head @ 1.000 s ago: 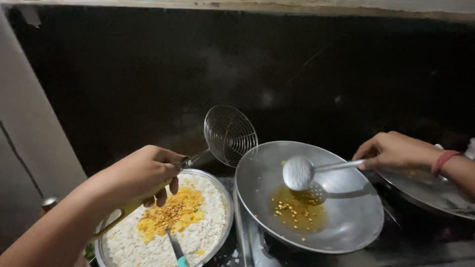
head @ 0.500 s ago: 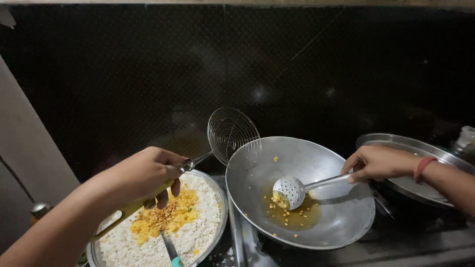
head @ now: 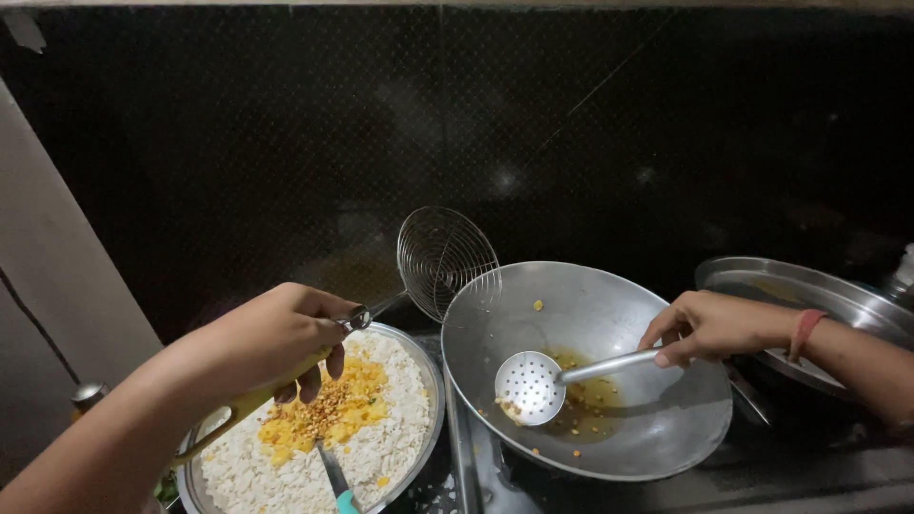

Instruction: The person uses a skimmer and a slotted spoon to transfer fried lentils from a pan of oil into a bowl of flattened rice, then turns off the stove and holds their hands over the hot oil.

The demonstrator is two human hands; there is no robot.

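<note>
My left hand (head: pixel 271 338) grips the yellow handle of a wire mesh skimmer (head: pixel 446 259), whose empty basket hangs between a plate and a wok. The round steel plate (head: pixel 426 379) below holds white flaked rice with a yellow fried heap in the middle, and a spoon (head: pixel 333 481) lies in it. My right hand (head: pixel 709 326) holds a perforated steel ladle (head: pixel 529 385) whose bowl dips into the steel wok (head: pixel 619 305), at a shallow pool of oil with a few fried bits.
A second steel pan or lid (head: pixel 809 290) sits at the right, behind my right wrist. A black tiled wall (head: pixel 457 124) rises behind the stove. A pale wall edge (head: pixel 57 266) stands at the left.
The ladle has come down from above the wok into the oil. The skimmer stays raised in my left hand. The camera view has shifted to the left.
</note>
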